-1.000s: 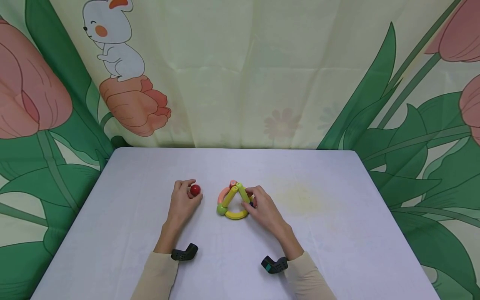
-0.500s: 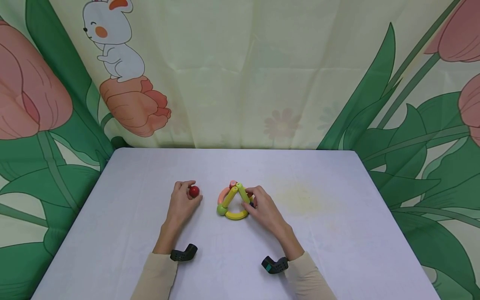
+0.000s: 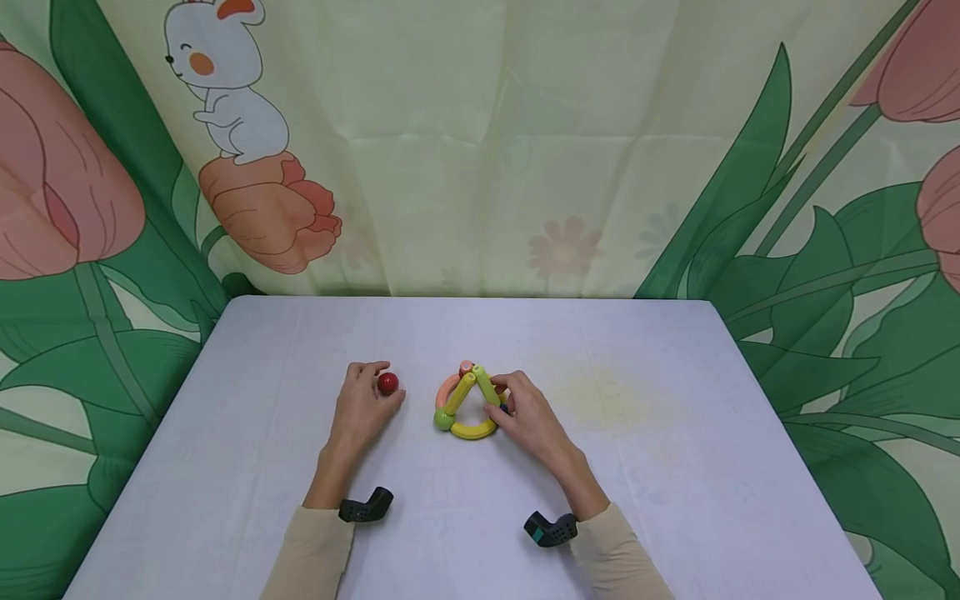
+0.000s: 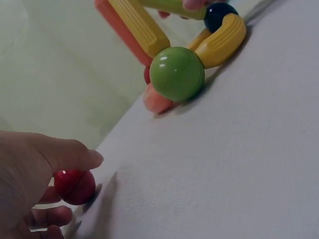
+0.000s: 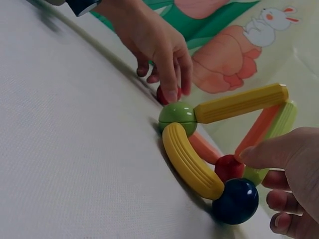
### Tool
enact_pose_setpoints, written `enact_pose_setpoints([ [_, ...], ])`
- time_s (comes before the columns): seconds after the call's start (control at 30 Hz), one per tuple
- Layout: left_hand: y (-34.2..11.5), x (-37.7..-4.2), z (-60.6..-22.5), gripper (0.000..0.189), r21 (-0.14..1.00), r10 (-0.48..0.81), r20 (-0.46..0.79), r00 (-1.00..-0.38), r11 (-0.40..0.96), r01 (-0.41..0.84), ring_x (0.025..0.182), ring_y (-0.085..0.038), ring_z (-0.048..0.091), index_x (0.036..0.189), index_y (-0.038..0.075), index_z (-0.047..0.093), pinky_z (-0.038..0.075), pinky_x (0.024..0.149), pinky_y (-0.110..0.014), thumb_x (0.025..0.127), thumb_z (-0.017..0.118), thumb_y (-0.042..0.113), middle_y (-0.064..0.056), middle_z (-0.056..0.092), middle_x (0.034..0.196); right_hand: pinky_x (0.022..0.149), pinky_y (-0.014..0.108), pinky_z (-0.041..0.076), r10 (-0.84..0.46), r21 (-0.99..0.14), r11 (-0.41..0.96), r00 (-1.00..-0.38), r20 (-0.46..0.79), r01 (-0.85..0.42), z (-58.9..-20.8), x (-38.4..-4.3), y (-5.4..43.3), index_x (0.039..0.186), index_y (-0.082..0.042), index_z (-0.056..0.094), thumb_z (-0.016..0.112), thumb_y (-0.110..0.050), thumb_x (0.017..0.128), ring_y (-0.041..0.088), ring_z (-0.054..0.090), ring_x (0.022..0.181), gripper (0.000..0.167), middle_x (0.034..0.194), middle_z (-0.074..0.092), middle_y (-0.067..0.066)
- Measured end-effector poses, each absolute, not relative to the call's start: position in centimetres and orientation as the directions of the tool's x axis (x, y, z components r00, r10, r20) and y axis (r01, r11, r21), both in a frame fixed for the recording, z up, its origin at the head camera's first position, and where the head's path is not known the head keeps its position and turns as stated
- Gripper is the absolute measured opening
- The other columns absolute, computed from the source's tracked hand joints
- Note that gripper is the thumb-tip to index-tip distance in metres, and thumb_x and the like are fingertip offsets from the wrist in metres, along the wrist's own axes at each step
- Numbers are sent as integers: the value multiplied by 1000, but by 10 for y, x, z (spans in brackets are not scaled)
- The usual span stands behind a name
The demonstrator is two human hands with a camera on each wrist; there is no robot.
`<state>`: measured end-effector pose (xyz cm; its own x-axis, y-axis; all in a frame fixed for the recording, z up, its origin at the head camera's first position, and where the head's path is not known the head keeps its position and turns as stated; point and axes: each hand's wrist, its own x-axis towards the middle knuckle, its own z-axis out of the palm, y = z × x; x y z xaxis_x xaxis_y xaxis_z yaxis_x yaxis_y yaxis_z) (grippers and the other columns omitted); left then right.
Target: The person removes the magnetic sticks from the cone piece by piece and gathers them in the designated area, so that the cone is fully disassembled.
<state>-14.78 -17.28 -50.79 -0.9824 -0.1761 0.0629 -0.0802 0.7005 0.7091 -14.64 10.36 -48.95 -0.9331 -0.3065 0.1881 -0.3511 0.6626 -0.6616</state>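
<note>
My left hand (image 3: 360, 412) holds a loose red ball (image 3: 387, 383) on the table between thumb and fingers. To its right, a frame of magnetic rods and balls stands on the table. Its base has a yellow curved rod (image 3: 472, 430), a salmon curved rod (image 3: 446, 391), a green ball (image 3: 443, 418), a dark blue ball (image 5: 236, 201) and another red ball (image 5: 228, 168). Yellow (image 3: 461, 394), light green (image 3: 483, 382) and salmon (image 5: 259, 130) straight rods lean together at the top. My right hand (image 3: 531, 421) pinches the light green rod, partly hiding the blue ball.
A white cloth covers the table (image 3: 675, 500). Behind it hangs a printed curtain (image 3: 465, 167) with a rabbit and tulips. Each wrist wears a black camera; the left camera (image 3: 367, 505) and right camera (image 3: 551, 529) sit just above the table.
The loose red ball has shifted slightly left and nearer within my left hand. My right hand and the rod frame have stayed in place.
</note>
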Motion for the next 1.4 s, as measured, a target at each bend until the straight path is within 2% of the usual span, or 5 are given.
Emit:
enact_pose_setpoints([
  [0.23, -167, -145, -494, 51, 696, -174, 165, -971, 718, -10, 109, -29, 54, 132, 6, 61, 57, 91, -44, 89, 74, 29, -15, 50, 127, 62, 20, 40, -304, -669, 657, -934, 188, -348, -488, -146, 103, 125, -6, 62, 77, -16, 87, 11, 47, 74, 42, 109, 63, 7],
  [0.47, -144, -137, -480, 38, 699, -25, 302, -953, 686, 204, 76, -18, 55, 122, 6, 67, 48, 65, -25, 90, 75, 23, -14, 65, 107, 62, 20, 40, -307, -663, 664, -934, 181, -347, -490, -147, 102, 121, -5, 63, 77, -15, 88, 12, 47, 74, 37, 109, 62, 6],
  [0.63, -128, -132, -475, 42, 729, 104, 311, -945, 613, 307, 73, -16, 56, 124, 10, 68, 45, 61, -20, 86, 77, 26, -13, 68, 107, 62, 20, 40, -308, -678, 651, -935, 176, -342, -490, -147, 102, 116, -5, 63, 76, -14, 88, 17, 51, 75, 32, 109, 63, 6],
  [1.07, -104, -129, -488, 37, 741, 135, 301, -944, 590, 321, 66, -9, 49, 116, 7, 70, 43, 57, -17, 83, 83, 18, -4, 68, 96, 62, 19, 42, -317, -679, 648, -933, 173, -346, -491, -147, 100, 116, -6, 59, 76, -13, 88, 12, 49, 74, 33, 108, 62, 7],
  [1.4, -95, -126, -491, 29, 708, 125, 310, -942, 631, 317, 64, -5, 46, 113, 4, 70, 41, 55, -16, 87, 78, 15, -4, 65, 93, 58, 18, 42, -329, -660, 613, -900, 286, -434, -488, -144, 94, 118, -4, 60, 76, -14, 88, 12, 48, 70, 35, 105, 63, 8],
])
